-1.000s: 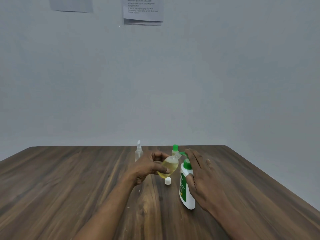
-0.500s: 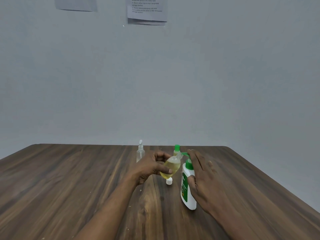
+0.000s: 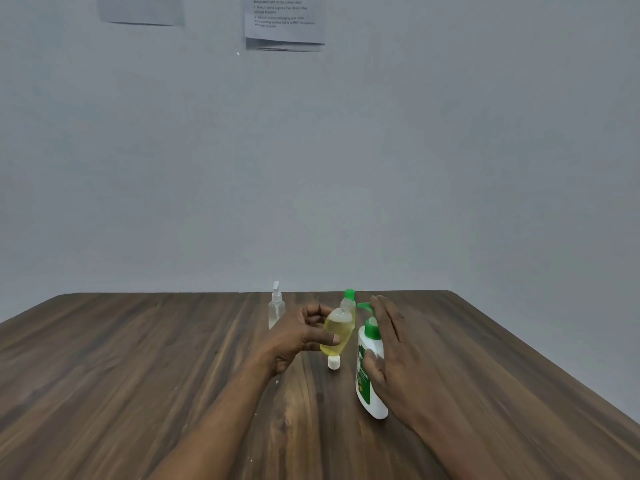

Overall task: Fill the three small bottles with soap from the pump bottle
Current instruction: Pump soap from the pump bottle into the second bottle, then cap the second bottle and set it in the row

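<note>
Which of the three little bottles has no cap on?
The yellow-filled bottle in the left hand; the spray bottle and green-capped bottle stand closed behind it.

The tabletop (image 3: 138, 375) is dark brown wood with lighter grain streaks running near to far. On the right, the pump bottle (image 3: 369, 400) is white with a green pump head and a green printed label. Just left of it the small bottle (image 3: 337, 329) shows clear with pale yellow liquid above a white cap (image 3: 334, 362), the far bottle (image 3: 349, 297) has a green cap, the spray bottle (image 3: 276, 306) is clear with a whitish nozzle, and the pale grey-blue wall (image 3: 450, 168) carries a white paper (image 3: 284, 22) with dark print.
</note>
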`<state>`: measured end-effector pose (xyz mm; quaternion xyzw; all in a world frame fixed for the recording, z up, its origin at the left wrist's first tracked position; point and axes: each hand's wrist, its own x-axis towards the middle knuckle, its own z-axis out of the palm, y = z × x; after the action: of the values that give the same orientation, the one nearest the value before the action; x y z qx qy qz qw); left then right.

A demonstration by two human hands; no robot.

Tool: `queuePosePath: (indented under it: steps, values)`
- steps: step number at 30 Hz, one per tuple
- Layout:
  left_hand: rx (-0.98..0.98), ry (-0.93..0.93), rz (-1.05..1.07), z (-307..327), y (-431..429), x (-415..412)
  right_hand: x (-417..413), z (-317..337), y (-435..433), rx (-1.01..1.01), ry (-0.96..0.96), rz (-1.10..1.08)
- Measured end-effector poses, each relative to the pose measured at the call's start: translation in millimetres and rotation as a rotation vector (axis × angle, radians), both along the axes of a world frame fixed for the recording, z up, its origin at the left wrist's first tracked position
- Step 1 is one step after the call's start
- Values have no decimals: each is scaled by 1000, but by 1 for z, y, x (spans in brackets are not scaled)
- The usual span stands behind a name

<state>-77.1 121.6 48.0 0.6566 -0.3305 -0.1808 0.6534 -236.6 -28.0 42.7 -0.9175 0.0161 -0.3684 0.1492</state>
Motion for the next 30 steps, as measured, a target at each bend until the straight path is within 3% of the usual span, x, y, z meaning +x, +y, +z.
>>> queuePosePath:
  steps: [8, 13, 17, 23, 30]
  values:
    - [-81, 36, 99, 1, 6, -6, 16, -23, -5, 131, -184, 35]
    - [-59, 42, 140, -18, 25, -21, 19, -36, 4, 524, -98, 129]
    - [-38, 66, 202, -41, 47, -24, 20, -44, 3, 490, -133, 119]
    - [-34, 59, 270, -56, 61, -20, 27, -53, -7, 605, -37, 53]
    - [-26, 34, 257, -67, 54, -25, 25, -40, -28, 668, -136, -94]
